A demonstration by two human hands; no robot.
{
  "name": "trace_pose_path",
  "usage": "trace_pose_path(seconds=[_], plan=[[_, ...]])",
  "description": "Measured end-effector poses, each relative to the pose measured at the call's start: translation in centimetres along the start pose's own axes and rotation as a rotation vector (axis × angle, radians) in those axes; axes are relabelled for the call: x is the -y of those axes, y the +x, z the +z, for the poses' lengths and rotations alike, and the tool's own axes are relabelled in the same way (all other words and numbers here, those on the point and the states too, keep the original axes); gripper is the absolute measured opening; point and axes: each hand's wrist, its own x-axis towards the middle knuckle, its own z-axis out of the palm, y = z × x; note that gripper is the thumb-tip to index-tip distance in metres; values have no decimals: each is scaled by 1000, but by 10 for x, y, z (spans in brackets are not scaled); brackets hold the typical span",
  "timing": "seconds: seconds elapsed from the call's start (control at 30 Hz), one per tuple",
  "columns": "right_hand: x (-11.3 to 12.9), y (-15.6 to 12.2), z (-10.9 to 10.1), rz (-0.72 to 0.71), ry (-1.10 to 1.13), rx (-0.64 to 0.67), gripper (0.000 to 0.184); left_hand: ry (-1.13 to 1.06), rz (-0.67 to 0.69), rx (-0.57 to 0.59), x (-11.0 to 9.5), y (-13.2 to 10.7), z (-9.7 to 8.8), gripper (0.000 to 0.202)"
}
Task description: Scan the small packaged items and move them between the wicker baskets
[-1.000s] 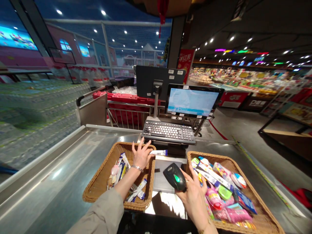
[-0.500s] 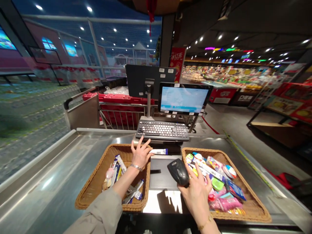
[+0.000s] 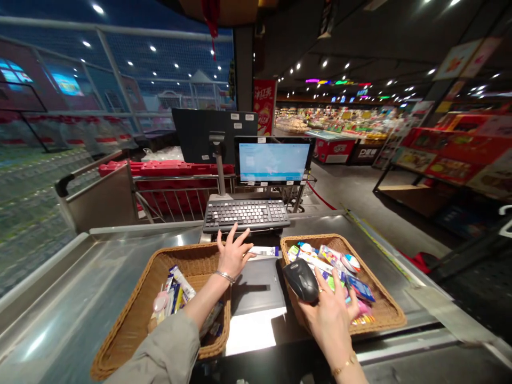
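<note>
— The counter point(image 3: 60, 309) is gleaming, smooth metal throwing back white streaks!
— And the left basket point(image 3: 134, 309) is bringing the rough stuff, all woven wicker-like strands with a faint sheen.
— The scanner point(image 3: 301, 280) is sporting smooth black plastic, and the white packet point(image 3: 264, 251) is looking slick, like coated film!
— Meanwhile the sleeve point(image 3: 164, 346) is creasing in matt cloth, and the bracelet point(image 3: 224, 276) is glinting like polished metal.

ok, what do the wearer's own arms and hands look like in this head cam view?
Both hands ungloved. Left hand: loose grey-beige sleeve ending on the forearm, silver-toned bracelet at the wrist. Right hand: thin gold-toned bracelet, no sleeve in frame.
</note>
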Motion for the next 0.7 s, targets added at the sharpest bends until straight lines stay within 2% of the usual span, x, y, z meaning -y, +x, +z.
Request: trace_pose_path(seconds=[0.27,0.7], plan=[[-20,-6,3,76,-24,-37,29,-31,67,29,-22,11,12,12],[-55,-7,3,156,-53,-107,24,-64,137,43,-59,31,27,13]])
